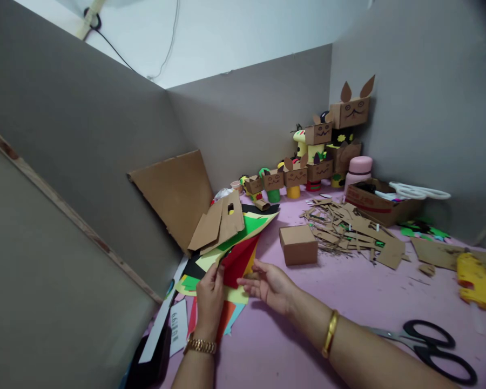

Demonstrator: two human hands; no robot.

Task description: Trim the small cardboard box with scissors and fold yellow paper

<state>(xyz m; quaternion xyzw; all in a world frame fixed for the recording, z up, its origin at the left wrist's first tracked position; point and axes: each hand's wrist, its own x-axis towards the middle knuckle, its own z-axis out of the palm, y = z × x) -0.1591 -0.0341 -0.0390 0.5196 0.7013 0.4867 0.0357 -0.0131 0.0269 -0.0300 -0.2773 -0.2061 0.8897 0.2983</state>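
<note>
My left hand (210, 289) grips the near edge of a lifted stack of coloured paper (254, 226), thumb and fingers pinched on it. Green, yellow and black sheets show in the stack, and cardboard pieces (222, 221) lie on top. Under the raised part a red sheet (240, 262) is exposed. My right hand (273, 286) is open, palm partly up, its fingertips close to the red sheet; whether they touch it I cannot tell. Orange and light blue paper (231, 317) sticks out below, on the pink tabletop (259, 351).
A closed cardboard box (298, 246) stands right of the stack, with cardboard scraps (348, 229) beyond. Black-handled scissors (425, 343) lie near my right forearm, a yellow glue gun (478, 283) farther right. Cardboard animal figures (295, 175) line the back. Grey partitions (251, 119) surround the table.
</note>
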